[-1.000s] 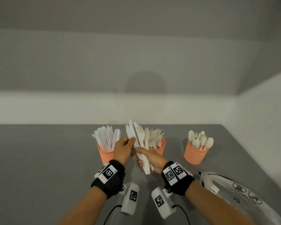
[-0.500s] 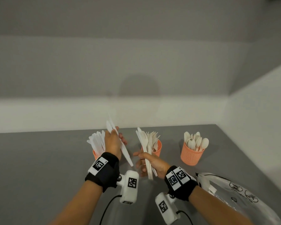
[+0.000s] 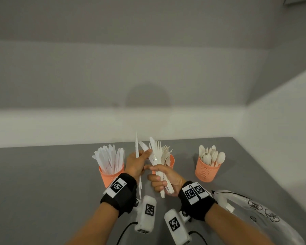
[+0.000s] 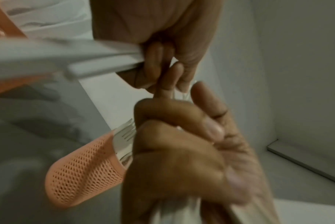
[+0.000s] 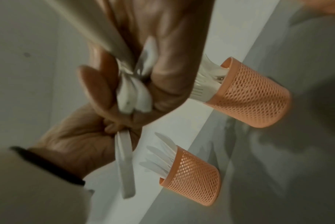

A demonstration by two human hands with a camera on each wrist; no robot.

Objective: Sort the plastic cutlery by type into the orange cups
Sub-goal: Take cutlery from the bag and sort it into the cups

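Three orange mesh cups stand in a row: the left cup (image 3: 109, 177) with knives, the middle cup (image 3: 172, 160) with forks, half hidden behind my hands, and the right cup (image 3: 208, 172) with spoons. My right hand (image 3: 164, 180) grips a bundle of mixed white cutlery (image 3: 156, 153) upright in front of the middle cup. My left hand (image 3: 137, 162) holds one white knife (image 3: 136, 147) upright, and its thumb touches another knife (image 3: 143, 146) of the bundle. In the right wrist view the bundle (image 5: 134, 94) sits in my right fist, with the single knife (image 5: 124, 166) below it.
A clear plastic bag (image 3: 254, 216) lies on the grey table (image 3: 42, 183) to the right of my right forearm. White walls close the table off at the back and on the right. In the left wrist view the fork cup (image 4: 86, 171) is close under both hands.
My left hand drew a knife out of the bundle, carried it left towards the knife cup, then came back to the bundle still holding a knife. The right hand stayed put.
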